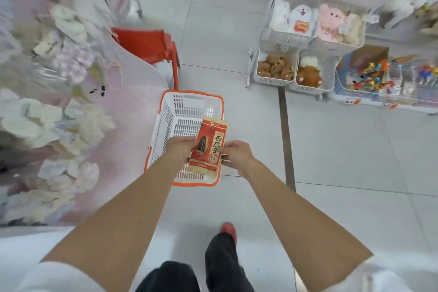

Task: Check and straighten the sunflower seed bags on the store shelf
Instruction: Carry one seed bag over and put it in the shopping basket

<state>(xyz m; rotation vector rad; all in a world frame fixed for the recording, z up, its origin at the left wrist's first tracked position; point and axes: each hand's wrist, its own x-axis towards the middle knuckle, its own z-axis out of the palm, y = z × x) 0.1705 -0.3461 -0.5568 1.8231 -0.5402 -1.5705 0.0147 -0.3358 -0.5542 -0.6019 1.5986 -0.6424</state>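
Left hand [180,149] and right hand [237,154] are holding the sunflower seed bag [208,149] label-up, fingers clamped on its sides; pulling gently outward should be smoothing it.

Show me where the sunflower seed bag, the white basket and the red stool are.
sunflower seed bag [208,147], head view, red front panel.
white basket [189,104], head view, far slotted wall.
red stool [144,44], head view, seat top.

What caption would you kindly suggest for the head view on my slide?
Left hand and right hand hold a red-and-cream sunflower seed bag over a white, orange-rimmed plastic basket.
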